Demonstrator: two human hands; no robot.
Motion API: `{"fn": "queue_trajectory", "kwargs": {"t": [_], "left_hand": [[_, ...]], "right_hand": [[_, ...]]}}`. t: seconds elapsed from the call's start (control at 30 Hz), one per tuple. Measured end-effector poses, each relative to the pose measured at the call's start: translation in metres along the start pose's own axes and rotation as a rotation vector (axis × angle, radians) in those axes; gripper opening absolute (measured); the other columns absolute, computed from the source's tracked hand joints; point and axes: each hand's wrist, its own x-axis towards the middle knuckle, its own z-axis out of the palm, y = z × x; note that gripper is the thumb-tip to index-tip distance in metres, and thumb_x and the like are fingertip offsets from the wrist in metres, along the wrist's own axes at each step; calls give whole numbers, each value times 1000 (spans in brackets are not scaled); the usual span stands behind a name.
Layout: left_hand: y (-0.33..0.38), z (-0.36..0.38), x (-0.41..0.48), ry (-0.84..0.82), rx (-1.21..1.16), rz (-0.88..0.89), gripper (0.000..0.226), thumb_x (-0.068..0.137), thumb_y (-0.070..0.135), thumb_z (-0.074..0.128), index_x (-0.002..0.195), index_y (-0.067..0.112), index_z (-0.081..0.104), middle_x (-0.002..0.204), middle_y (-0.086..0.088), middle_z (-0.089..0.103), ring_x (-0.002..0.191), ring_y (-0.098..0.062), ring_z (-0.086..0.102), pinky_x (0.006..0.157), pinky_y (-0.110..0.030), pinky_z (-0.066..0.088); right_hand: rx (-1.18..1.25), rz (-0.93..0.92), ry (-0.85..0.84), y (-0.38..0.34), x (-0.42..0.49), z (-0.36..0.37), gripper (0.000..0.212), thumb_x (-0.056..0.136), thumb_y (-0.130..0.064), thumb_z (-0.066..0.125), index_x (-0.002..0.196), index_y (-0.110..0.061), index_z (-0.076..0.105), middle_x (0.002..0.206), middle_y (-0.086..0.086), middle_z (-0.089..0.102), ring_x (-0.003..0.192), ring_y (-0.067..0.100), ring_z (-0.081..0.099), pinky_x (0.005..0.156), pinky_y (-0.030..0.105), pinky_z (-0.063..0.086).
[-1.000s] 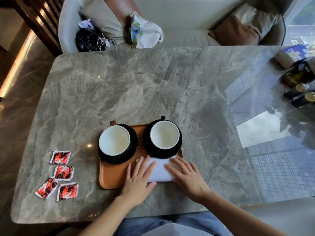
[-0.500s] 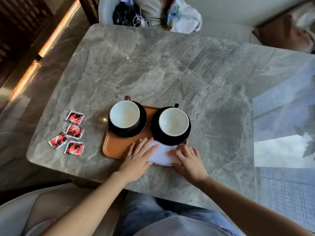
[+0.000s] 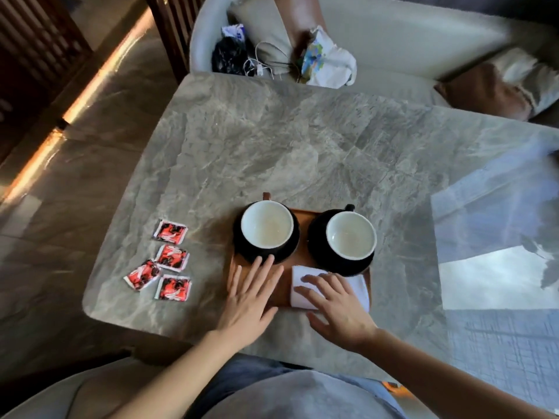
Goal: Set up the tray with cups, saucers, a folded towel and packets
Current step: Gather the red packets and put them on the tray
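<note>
Bearing the tray [image 3: 283,293], a marble table [image 3: 302,146] faces a sofa [image 3: 408,40].

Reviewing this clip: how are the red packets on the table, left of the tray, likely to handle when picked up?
The red packets look small and flat, so they are probably light and a bit floppy. Lying flush on the glossy table, they may slide before fingers get under an edge.

Two cups [image 3: 267,228], seemingly two saucers [image 3: 239,247], four packets [image 3: 170,231], one towel [image 3: 358,287], one tray [image 3: 284,293].
</note>
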Motion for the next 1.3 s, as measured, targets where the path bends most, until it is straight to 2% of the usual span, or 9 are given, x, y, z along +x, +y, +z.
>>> {"fn": "queue_trajectory", "kwargs": {"t": [0.1,0.2,0.43,0.53,0.67,0.93,1.1,1.23,1.3], "left_hand": [[-34,0,-24,-15,-5,-120,86,71,41,71,144,17,33,152,-7,32,139,-29,31,108,-55,27],[-71,0,-50,7,-24,-227,85,71,40,73,144,18,34,152,-7,33,139,-27,32,114,-50,15],[-152,-4,-93,29,-111,-522,76,86,45,50,149,22,13,158,-1,13,146,-20,6,115,-53,8],[-173,-7,-95,85,-162,-614,69,86,41,48,146,14,27,155,-7,26,144,-26,21,114,-53,14],[-188,-10,-84,137,-266,-757,63,88,32,57,142,8,35,148,-12,39,133,-31,38,109,-45,31],[-201,-19,-61,105,-215,-781,47,83,33,62,127,25,48,127,-2,52,122,-24,44,98,-41,37],[-202,-16,-62,99,-334,-772,27,82,24,67,106,15,60,111,-5,61,104,-24,56,88,-37,44],[-198,-12,-69,155,-565,-792,12,79,14,66,85,13,55,81,-1,59,74,-18,55,57,-24,36],[-193,-12,-70,137,-869,-829,16,81,11,64,79,20,51,77,1,59,73,-18,58,61,-25,44]], "right_hand": [[28,-121,-27,-36,30,12,41,79,-37,55,118,-22,56,128,0,56,117,24,49,106,43,39],[59,-174,-84,-70,68,25,47,82,-37,51,127,-22,52,137,2,51,128,26,46,114,47,29],[42,-248,-220,-129,148,50,63,88,-36,50,145,-22,29,155,8,26,142,28,23,119,50,9],[31,-281,-237,-147,171,57,61,86,-34,49,143,-22,31,150,8,34,137,28,29,116,44,19],[79,-199,-238,-162,189,66,54,87,-39,50,137,-26,38,137,2,43,123,26,41,100,40,33],[97,-29,-251,-165,201,74,58,77,-49,64,127,-29,44,121,-2,50,114,23,47,91,39,38],[162,28,-288,-160,201,73,44,75,-49,67,111,-28,52,117,-3,53,112,20,46,88,37,37],[297,63,-298,-155,195,66,32,78,-35,68,101,-23,51,110,-2,55,99,22,52,77,33,42],[440,116,-308,-151,194,60,24,80,-24,66,100,-21,53,103,0,59,89,24,59,70,33,45]]}}
